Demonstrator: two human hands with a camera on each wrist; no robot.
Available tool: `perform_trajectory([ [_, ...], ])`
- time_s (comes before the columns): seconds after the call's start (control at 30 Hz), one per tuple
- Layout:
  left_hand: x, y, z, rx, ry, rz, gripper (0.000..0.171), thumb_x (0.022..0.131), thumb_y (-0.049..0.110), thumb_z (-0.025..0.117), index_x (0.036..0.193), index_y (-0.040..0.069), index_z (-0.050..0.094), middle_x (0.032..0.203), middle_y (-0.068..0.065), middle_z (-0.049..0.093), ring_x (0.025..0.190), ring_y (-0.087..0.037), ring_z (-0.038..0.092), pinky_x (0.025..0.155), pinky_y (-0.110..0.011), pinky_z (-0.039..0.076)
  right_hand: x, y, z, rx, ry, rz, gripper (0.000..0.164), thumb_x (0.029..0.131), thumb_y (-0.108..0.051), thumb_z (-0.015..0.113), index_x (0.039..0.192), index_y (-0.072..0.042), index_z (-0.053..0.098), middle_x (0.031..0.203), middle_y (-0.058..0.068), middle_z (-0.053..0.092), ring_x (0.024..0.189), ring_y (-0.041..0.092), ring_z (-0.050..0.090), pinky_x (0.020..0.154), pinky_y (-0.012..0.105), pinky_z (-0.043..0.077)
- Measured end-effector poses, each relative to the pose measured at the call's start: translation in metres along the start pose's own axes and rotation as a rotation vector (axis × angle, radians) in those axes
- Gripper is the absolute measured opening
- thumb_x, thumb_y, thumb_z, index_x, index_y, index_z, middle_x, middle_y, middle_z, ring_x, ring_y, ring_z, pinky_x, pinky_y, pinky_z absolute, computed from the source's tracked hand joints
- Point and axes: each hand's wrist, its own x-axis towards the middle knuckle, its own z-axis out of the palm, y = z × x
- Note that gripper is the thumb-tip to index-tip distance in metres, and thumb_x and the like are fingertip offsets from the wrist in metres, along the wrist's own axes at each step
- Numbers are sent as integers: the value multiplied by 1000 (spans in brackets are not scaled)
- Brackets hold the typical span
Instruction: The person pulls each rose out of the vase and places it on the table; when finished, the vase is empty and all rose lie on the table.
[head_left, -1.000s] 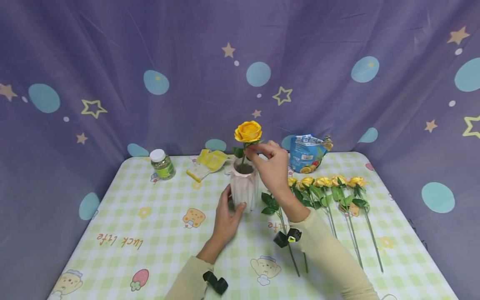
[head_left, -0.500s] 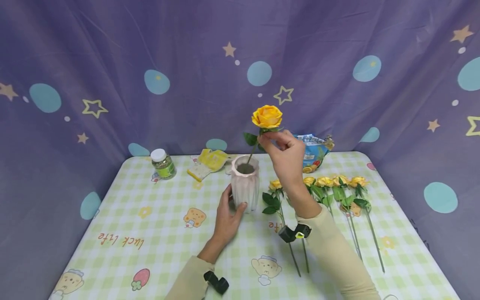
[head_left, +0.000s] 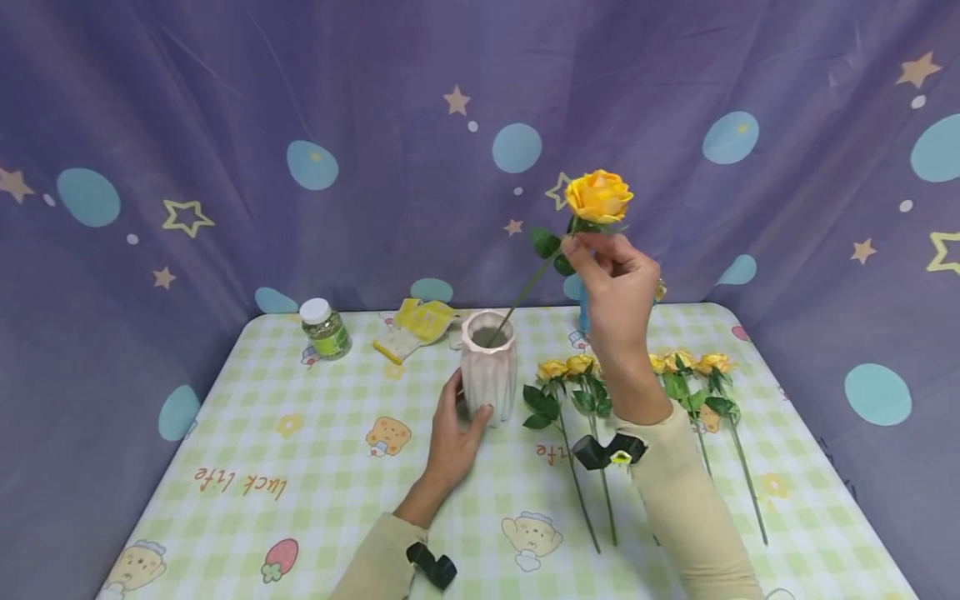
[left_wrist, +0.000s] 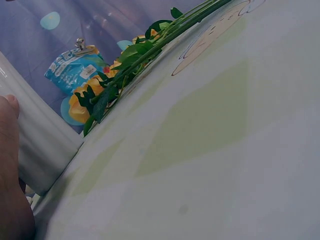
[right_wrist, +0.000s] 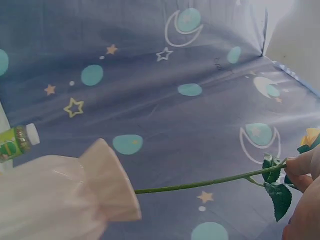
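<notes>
My right hand (head_left: 618,287) pinches a yellow rose (head_left: 600,197) by its stem just below the bloom, up and to the right of the vase. The rose slants, and its lower stem (right_wrist: 200,185) reaches into the mouth of a pinkish-white fluted vase (head_left: 489,375); the stem's end is hidden inside. With fingers and thumb around its lower left side, my left hand (head_left: 453,437) holds the upright vase on the table. In the left wrist view only part of that hand (left_wrist: 10,165) shows against the vase wall (left_wrist: 42,135).
Several yellow roses (head_left: 551,404) lie in a row on the checked tablecloth (head_left: 247,417) at right. A blue pouch (left_wrist: 75,70) stands behind them, mostly hidden in the head view. At the back left are a white-lidded jar (head_left: 326,329) and a yellow-and-white glove-like item (head_left: 416,327).
My right hand has moved up and to the right with the rose, drawing more stem out of the vase and tilting it. The left hand and the vase have stayed put.
</notes>
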Motion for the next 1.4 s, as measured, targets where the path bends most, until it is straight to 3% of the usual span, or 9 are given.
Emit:
perform_trajectory([
  [0.13,0,0,0,-3,2,0,72,107,13,73,167,-4,36,165,-27,49,145,-46,55,124,-63,43,6,-4,-5,51,46,-22,6,96,2,81,97,3,86,69,-5,50,63,12,33,63,25,30],
  [0.27,0,-1,0,-4,6,1,72,107,13,74,167,-3,37,164,-27,50,144,-46,56,123,-63,44,10,-12,-11,124,93,-34,8,94,6,80,94,2,87,65,-4,44,64,12,32,64,26,28],
  [0.67,0,1,0,-6,6,-18,73,107,13,74,167,-2,37,165,-27,49,145,-46,55,124,-64,43,20,-31,-39,254,238,-84,10,91,16,76,92,8,82,77,6,74,68,15,59,68,25,52],
  [0.93,0,1,1,-12,3,-35,73,107,14,74,167,-2,36,165,-27,49,145,-46,55,124,-64,42,28,-31,-69,334,354,-64,5,90,15,79,92,14,75,83,15,75,61,16,56,59,25,50],
  [1.17,1,2,0,-16,0,-30,74,107,14,74,168,-3,36,165,-27,48,146,-46,54,125,-63,41,30,-29,-91,325,409,-55,9,91,13,81,92,14,72,82,14,68,58,17,56,56,24,50],
  [1.4,0,0,1,-20,0,-24,71,108,13,73,167,-2,36,165,-26,49,146,-45,54,125,-64,41,25,-25,-104,245,398,-41,8,94,11,80,93,14,72,81,13,65,69,19,61,59,25,51],
])
